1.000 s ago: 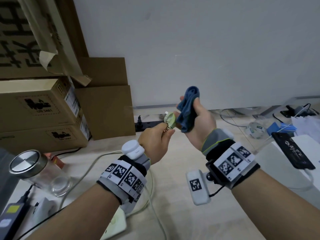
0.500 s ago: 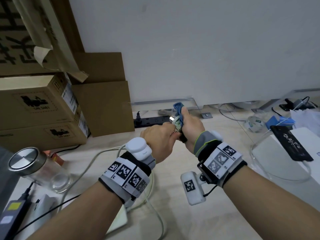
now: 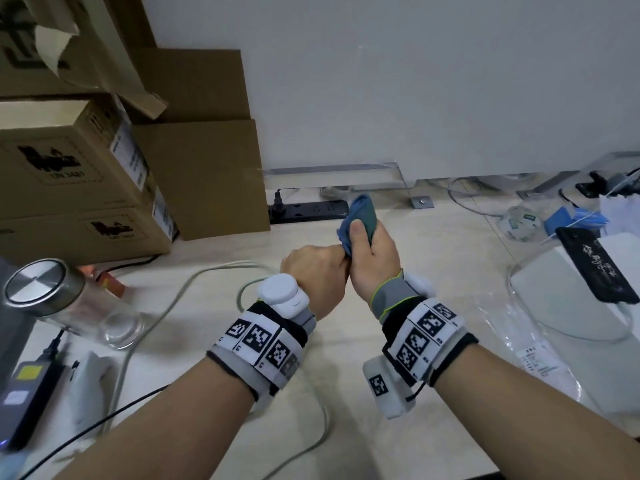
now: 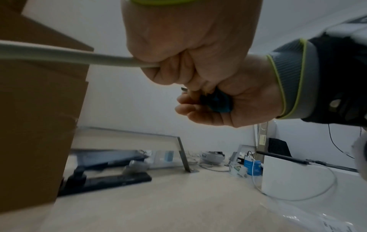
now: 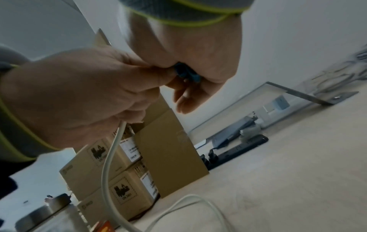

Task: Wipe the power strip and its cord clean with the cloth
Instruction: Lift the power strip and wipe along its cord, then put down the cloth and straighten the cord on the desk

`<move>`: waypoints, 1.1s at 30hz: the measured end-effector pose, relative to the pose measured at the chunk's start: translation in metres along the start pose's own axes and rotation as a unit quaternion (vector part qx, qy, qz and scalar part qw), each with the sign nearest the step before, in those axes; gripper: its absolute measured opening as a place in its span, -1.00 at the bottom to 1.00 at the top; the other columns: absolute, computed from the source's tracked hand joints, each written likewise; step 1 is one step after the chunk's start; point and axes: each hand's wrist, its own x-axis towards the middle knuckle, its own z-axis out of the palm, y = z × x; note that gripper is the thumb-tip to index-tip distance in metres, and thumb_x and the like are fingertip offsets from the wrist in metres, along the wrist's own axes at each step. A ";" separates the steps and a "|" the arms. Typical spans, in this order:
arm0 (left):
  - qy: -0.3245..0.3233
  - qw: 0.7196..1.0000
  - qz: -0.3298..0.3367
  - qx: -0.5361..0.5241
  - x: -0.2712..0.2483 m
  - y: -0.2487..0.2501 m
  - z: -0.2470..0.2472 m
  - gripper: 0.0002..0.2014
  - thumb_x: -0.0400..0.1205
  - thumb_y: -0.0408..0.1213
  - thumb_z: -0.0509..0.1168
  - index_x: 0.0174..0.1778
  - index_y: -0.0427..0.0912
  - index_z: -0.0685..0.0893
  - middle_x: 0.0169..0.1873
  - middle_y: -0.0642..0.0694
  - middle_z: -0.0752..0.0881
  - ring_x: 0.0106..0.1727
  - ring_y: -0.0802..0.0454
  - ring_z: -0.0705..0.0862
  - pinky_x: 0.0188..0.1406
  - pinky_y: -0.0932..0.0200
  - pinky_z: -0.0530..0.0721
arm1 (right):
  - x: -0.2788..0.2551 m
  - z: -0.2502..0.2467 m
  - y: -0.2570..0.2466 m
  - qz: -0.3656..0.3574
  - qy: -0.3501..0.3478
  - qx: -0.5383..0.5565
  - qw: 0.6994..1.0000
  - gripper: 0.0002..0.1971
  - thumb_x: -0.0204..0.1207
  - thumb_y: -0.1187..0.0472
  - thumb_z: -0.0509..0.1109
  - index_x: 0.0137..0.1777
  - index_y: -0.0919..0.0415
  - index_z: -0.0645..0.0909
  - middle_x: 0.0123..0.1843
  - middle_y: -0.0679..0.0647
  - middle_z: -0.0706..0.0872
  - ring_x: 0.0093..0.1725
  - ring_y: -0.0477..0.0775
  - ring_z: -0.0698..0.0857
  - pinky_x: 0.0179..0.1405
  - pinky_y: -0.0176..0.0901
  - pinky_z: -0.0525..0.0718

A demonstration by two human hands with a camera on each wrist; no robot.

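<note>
Two hands meet above the desk: my left hand fists the white cord, my right hand clutches the blue cloth against it. The cord trails left and near; a black power strip lies far, beside cardboard boxes.

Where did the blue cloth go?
The blue cloth is bunched up in the right hand, in the middle of the head view. It is right beside the left hand, which grips the white cord, above the desk.
</note>
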 end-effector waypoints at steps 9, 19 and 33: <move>-0.177 0.977 -0.006 0.118 -0.026 -0.045 0.083 -0.70 0.72 -0.03 0.06 0.29 0.03 0.54 0.13 -0.03 0.69 0.22 -0.15 0.52 0.31 -0.04 0.22 | -0.008 0.000 0.066 0.212 -0.070 -0.075 0.972 -0.62 0.69 -0.12 0.02 0.26 0.09 0.48 0.17 0.15 0.64 0.10 0.27 0.64 0.11 0.14 0.64; -0.121 0.976 -0.070 -0.169 -0.074 -0.083 0.101 -0.63 0.66 -0.15 0.26 0.40 -0.05 0.55 0.19 -0.07 0.65 0.20 -0.05 0.61 0.22 0.05 0.56 | -0.024 0.007 0.076 0.146 -0.187 -0.105 0.966 -0.76 0.69 0.06 0.15 -0.14 0.14 0.51 -0.09 0.16 0.62 -0.19 0.24 0.62 -0.31 -0.12 0.47; 0.026 0.751 -0.344 -0.564 -0.135 -0.119 0.009 -0.64 0.77 -0.07 0.04 0.30 -0.16 0.61 0.10 -0.25 0.75 0.06 -0.22 0.76 0.06 -0.13 0.76 | -0.068 0.104 0.025 0.373 -0.344 0.246 0.826 -0.53 0.71 0.04 0.08 0.36 0.41 0.54 0.33 0.35 0.65 0.31 0.36 0.63 0.38 0.28 0.53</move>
